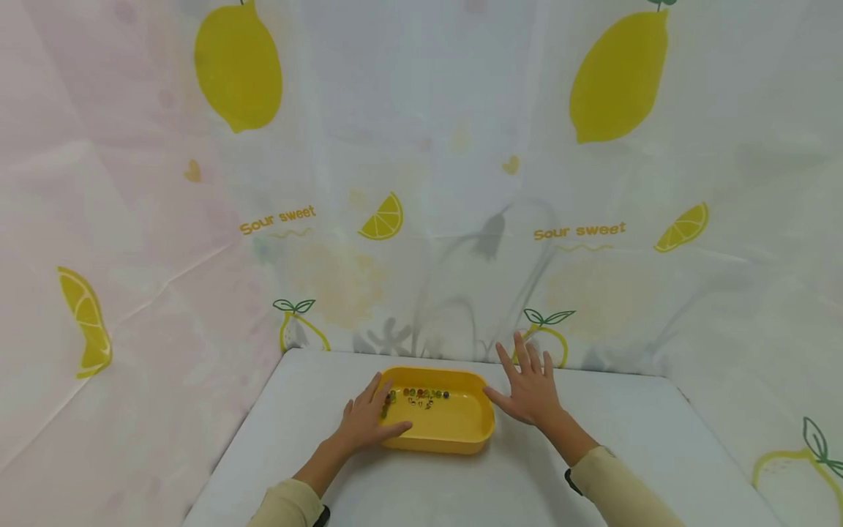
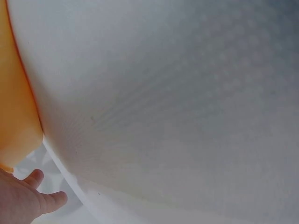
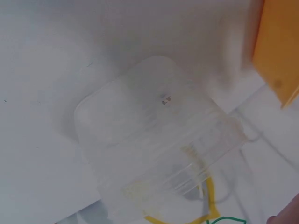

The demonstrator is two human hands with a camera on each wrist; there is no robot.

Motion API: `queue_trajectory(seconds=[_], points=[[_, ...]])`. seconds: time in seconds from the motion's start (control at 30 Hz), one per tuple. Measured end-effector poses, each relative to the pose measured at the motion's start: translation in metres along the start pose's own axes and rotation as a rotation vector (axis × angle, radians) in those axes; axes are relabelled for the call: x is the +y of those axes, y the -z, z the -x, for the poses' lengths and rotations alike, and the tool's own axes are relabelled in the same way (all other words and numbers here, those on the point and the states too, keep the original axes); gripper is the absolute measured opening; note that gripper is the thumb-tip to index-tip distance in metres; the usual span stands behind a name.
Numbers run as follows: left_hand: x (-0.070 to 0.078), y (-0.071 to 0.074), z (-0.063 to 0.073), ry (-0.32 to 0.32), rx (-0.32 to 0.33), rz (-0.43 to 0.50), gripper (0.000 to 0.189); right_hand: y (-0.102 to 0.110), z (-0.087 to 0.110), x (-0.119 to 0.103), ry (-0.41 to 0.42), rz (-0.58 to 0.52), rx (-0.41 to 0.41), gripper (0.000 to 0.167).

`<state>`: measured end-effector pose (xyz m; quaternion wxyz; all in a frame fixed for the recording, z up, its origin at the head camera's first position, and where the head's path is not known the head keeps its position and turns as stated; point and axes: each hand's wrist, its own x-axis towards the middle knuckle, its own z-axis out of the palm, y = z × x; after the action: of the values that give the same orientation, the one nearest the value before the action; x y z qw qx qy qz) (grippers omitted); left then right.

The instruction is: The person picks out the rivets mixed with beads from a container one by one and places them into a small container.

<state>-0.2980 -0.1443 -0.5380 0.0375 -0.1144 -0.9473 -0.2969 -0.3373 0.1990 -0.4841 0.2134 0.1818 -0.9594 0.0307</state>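
A yellow plastic tray [image 1: 454, 422] sits on the white table. Inside it, several coloured round beads [image 1: 420, 393] line the far side, with more by the left end. Small shiny silver pieces [image 1: 412, 402] lie close to that row. My left hand [image 1: 362, 424] is at the tray's left end, fingers and thumb spread; whether it touches the rim I cannot tell. Beyond the tray's right end, my right hand [image 1: 532, 395] has its fingers straight and fanned out, holding nothing. A clear plastic piece [image 3: 135, 112] shows in the right wrist view, its kind unclear.
The white tabletop [image 1: 612, 432] extends on both sides of the tray. Lemon-printed cloth [image 1: 435, 146] hangs behind the table and along its sides. In the left wrist view, the tray's orange-yellow wall [image 2: 16, 93] stands at the left edge.
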Motion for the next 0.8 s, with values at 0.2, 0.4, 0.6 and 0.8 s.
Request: queue_trajectory(seconds=[0.2, 0.4, 0.6, 0.8], points=[[0.0, -0.001, 0.001, 0.004, -0.003, -0.001, 0.099, -0.002, -0.001, -0.008, -0.002, 0.004, -0.002, 0.089], [0.0, -0.001, 0.001, 0.002, -0.007, -0.001, 0.099, -0.006, -0.002, -0.014, -0.008, -0.002, -0.039, 0.088], [0.0, -0.001, -0.003, 0.001, -0.005, -0.006, 0.099, -0.01, -0.005, -0.018, -0.015, -0.024, -0.041, 0.088], [-0.002, -0.003, -0.004, 0.017, -0.006, -0.016, 0.101, -0.015, -0.006, -0.024, -0.033, -0.037, -0.095, 0.089]])
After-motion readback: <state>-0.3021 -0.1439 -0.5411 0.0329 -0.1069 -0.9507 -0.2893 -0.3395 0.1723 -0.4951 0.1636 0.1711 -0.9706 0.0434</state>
